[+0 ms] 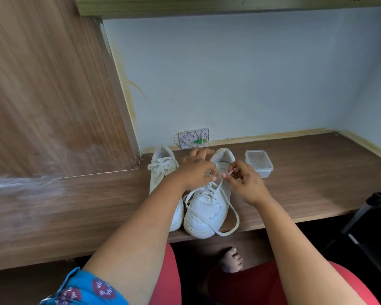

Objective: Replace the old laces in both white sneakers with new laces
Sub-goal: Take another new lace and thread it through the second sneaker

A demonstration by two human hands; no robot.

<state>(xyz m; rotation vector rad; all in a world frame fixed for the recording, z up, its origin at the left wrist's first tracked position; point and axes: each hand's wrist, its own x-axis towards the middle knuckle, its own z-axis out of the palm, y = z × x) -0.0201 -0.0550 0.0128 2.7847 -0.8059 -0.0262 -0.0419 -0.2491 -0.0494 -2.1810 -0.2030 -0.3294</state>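
Two white sneakers stand side by side on the wooden desk (317,172), toes toward me. The left sneaker (163,170) has its lace tied in a bow. The right sneaker (205,212) has a loose white lace (233,219) looping over the desk's front edge. My left hand (196,170) rests over the right sneaker's opening, fingers curled at the top eyelets, pinching the lace. My right hand (244,181) pinches the other lace end just above the tongue.
A small clear plastic container (259,163) sits to the right of the sneakers. A white wall box (194,138) with a green part is mounted behind them. A wooden panel rises on the left. A black chair part (370,216) stands at right.
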